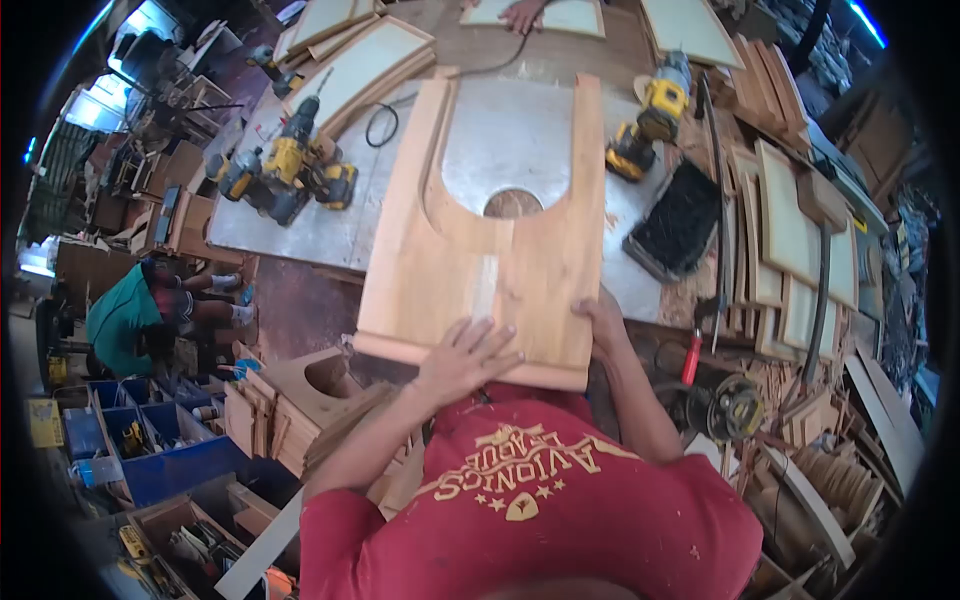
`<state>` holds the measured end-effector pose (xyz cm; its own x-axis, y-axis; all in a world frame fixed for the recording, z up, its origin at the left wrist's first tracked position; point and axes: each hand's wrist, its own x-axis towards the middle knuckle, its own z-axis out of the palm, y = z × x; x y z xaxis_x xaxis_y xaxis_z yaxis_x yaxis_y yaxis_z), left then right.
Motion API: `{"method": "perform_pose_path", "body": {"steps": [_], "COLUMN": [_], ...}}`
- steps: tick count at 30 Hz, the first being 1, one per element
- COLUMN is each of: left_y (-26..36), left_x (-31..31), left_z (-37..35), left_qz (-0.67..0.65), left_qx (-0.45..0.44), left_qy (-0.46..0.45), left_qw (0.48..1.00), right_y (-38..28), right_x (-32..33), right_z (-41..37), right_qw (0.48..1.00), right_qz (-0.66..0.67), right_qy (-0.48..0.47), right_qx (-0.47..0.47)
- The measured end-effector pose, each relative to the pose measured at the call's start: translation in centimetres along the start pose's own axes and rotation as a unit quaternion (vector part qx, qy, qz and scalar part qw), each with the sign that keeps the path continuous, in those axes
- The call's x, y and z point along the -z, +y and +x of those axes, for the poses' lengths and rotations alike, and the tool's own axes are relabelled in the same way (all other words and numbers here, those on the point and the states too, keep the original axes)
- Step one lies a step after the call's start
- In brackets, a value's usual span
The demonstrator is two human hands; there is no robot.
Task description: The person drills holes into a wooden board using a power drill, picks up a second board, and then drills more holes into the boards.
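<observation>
A wooden panel (420,260) with a deep U-shaped cutout at its far end extends from my body over the metal-topped table. A pale strip runs down its middle below the cutout. My left hand (470,358) lies flat on the panel near its close edge, fingers spread. At the right edge my right hand (600,322) grips the panel, thumb on top and the other fingers hidden beneath. Left of the panel, a yellow-and-black cordless drill (290,160) stands on the table among other power tools. Another yellow cordless tool (662,105) is on the right.
A black-lined tray (680,218) sits right of the panel, near a red-handled clamp (691,360). Framed panels (790,230) are stacked at the right. Across the table shows another person's hand (522,14). A person in green (125,315) bends down at left, behind blue bins (165,465).
</observation>
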<state>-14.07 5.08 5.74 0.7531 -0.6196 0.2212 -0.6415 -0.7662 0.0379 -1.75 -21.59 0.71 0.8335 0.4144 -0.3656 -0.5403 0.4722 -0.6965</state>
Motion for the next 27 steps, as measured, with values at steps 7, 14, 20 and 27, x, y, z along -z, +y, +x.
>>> {"method": "perform_pose_path", "body": {"steps": [7,14,20,27], "left_y": [-1.0,-4.0,-4.7,-5.0], "left_x": [-0.7,-2.1,-3.4,-2.6], "left_z": [1.4,2.1,2.4,2.2], "left_qz": [-0.044,-0.069,-0.111,-0.151], "left_qx": [0.003,-0.019,-0.016,0.030], "left_qy": [-0.017,-0.019,0.041,-0.007], "left_qw": [0.999,0.997,0.993,0.988], "right_y": [-4.2,-4.5,-6.6,-13.5], "right_x": [-3.2,-4.9,-4.1,-2.3], "right_z": [-2.9,-3.9,2.7,13.1], "right_qw": [0.896,0.684,0.683,0.614], "right_qz": [-0.416,-0.654,-0.503,-0.476], "right_qy": [0.153,0.259,0.387,0.467], "right_qx": [0.029,0.195,0.363,0.422]}}
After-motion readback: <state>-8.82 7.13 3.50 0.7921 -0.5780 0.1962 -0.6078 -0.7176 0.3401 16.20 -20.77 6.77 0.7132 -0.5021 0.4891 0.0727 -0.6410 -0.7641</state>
